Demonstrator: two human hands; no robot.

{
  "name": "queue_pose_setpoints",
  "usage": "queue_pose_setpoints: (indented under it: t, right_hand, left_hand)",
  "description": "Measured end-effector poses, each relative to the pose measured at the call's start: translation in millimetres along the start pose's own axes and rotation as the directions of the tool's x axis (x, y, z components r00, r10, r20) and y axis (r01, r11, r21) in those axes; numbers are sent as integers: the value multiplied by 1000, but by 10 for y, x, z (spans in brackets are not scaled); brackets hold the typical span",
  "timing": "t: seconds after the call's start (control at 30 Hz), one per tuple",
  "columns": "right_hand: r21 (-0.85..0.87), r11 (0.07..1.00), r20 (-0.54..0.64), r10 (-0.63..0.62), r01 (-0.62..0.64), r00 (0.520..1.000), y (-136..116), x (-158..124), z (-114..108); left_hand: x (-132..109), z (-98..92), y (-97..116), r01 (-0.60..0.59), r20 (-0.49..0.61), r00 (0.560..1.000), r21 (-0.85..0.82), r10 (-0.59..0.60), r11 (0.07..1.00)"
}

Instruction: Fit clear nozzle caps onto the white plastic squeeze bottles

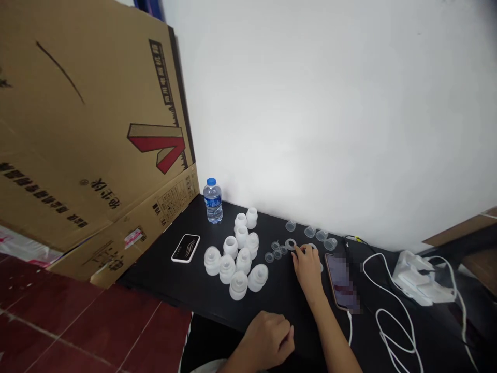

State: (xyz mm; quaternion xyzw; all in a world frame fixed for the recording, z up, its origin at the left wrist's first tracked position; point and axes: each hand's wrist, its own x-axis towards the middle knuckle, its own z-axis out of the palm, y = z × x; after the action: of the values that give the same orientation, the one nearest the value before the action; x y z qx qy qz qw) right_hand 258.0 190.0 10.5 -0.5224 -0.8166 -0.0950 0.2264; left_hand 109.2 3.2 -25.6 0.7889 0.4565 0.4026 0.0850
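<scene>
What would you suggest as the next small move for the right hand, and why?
I would probably have the right hand pinch the translucent ring, since its fingers are right beside it, though contact is unclear. The left hand is curled nearer the wearer, farther from that ring.

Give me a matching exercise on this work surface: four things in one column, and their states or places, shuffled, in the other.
Things
1. Right hand
2. Left hand
3. Necked containers
4. Phone

States or places
A. White, grouped together
B. White cable at its near end
C. Fingers curled in a loose fist
D. Fingertips next to a clear ring

Right pairs
1-D, 2-C, 3-A, 4-B
</scene>
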Motion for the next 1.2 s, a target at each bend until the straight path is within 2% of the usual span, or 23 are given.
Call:
queue_pose_setpoints:
  t: [0.1,0.27,0.47,0.57,0.63,0.73,0.8,0.87,0.97,1.07,1.2]
  right_hand:
    - [-63,998,22,-3,5,1000,-48,-58,-51]
    - [-54,998,38,24,-22,999,-144,-244,-79]
    - [-53,997,98,69,-64,993,-136,54,-22]
    - [-29,997,89,75,-73,993,-93,92,-66]
    - [23,998,87,61,-63,994,-99,-37,-131]
    - [207,978,131,-29,2,991,-192,-369,-253]
    - [342,939,184,-99,30,978,-277,-560,-330]
    - [465,885,224,-138,18,965,-334,-636,-380]
    - [563,824,187,-54,-62,981,-327,-485,-345]
    - [493,853,113,132,-171,985,-268,-138,-165]
    - [466,863,139,145,-194,980,-236,247,74]
  left_hand:
    - [4,-30,13,18,23,1000,7,-18,1000]
    - [15,-70,20,32,49,998,39,-34,999]
    - [4,-41,22,15,18,1000,78,-16,997]
    - [-2,-32,16,23,-12,1000,25,-23,999]
    - [-6,-29,8,27,-44,999,-15,-28,1000]
    - [-16,-24,1,57,-102,993,-8,-57,998]
    - [-22,-21,1,83,-121,989,5,-82,997]
    - [-22,-29,8,102,-123,987,2,-101,995]
    - [2,-65,31,142,-121,982,-20,-143,990]
    - [50,-104,52,200,-105,974,-37,-203,979]
    - [103,-88,42,221,-143,967,68,-209,973]
